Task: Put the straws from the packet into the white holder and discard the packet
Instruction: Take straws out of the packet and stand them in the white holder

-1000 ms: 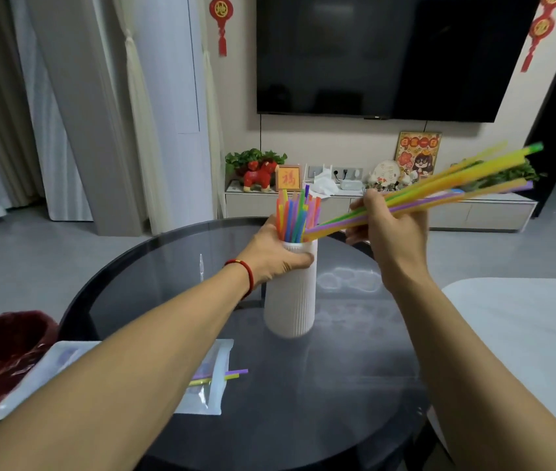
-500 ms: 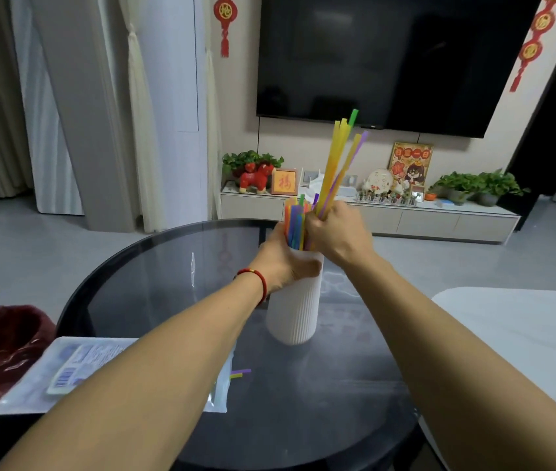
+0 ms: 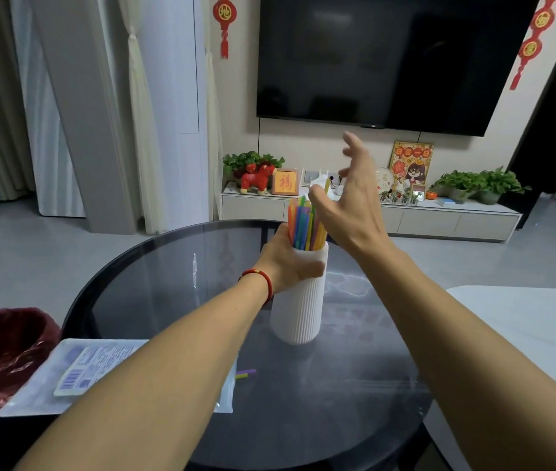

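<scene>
A tall ribbed white holder (image 3: pixel 300 311) stands upright near the middle of the round black glass table (image 3: pixel 154 277). A bunch of coloured straws (image 3: pixel 303 224) sticks up out of it. My left hand (image 3: pixel 285 263) grips the holder just below its rim. Above and to the right of the straws, my right hand (image 3: pixel 351 202) hovers with fingers spread and holds nothing. The clear packet (image 3: pixel 100 365) lies flat at the table's left front, partly hidden by my left forearm. Two straw ends (image 3: pixel 246 374), purple and yellow, poke out of it.
A red bin (image 3: pixel 1 351) stands left of the table, beside the packet. A white surface (image 3: pixel 535 334) lies to the right. Behind are a low TV cabinet (image 3: pixel 439 220) with plants and ornaments, a wall TV, and curtains at the left.
My right hand brought a bundle of straws upright into the holder, let go and lifted away with fingers spread. My left hand has kept its grip on the holder.
</scene>
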`<state>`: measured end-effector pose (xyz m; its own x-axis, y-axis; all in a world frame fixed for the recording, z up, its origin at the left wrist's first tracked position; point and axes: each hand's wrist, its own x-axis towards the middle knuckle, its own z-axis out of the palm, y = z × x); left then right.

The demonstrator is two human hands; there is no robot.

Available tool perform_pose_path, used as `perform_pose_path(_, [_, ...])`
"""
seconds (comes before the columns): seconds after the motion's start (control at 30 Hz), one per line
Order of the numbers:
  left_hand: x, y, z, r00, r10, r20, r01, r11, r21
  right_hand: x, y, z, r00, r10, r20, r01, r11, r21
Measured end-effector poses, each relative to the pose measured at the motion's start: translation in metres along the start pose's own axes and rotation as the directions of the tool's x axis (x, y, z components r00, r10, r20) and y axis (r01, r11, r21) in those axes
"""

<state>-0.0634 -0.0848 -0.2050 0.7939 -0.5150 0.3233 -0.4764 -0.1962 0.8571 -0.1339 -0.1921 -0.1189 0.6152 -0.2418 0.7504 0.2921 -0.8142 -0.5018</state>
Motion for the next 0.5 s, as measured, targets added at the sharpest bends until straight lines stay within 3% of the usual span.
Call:
perform_pose_path(0.13, [0.003,-0.003,0.002,0.998,0.054,0.012,-0.054,0.998,0.039,-0.01,0.003,0.006,0.933,-0.069,0.353,0.131,0.979,-0.157])
perform_pose_path(0.27, [0.006,-0.009,0.003,0.999,0.035,-0.013,-0.035,0.999,0.018,-0.02,0.002,0.002,0.918,-0.077,0.39,0.135,0.983,-0.124])
perform_pose_path(0.37, [0.011,-0.014,0.005,1.0,-0.013,-0.014,0.013,1.0,-0.014,-0.022,0.003,-0.011,0.973,-0.067,0.223,0.078,0.996,-0.039])
perform_pose_path(0.43, [0.012,-0.016,0.008,0.996,-0.065,-0.054,0.062,0.997,-0.041,-0.039,0.008,-0.019,0.999,0.04,0.004,-0.041,0.997,0.062])
perform_pose_path(0.5, [0.013,-0.019,0.006,0.995,-0.09,-0.046,0.088,0.995,-0.055,-0.07,0.017,-0.02,0.972,0.184,-0.149,-0.166,0.979,0.121])
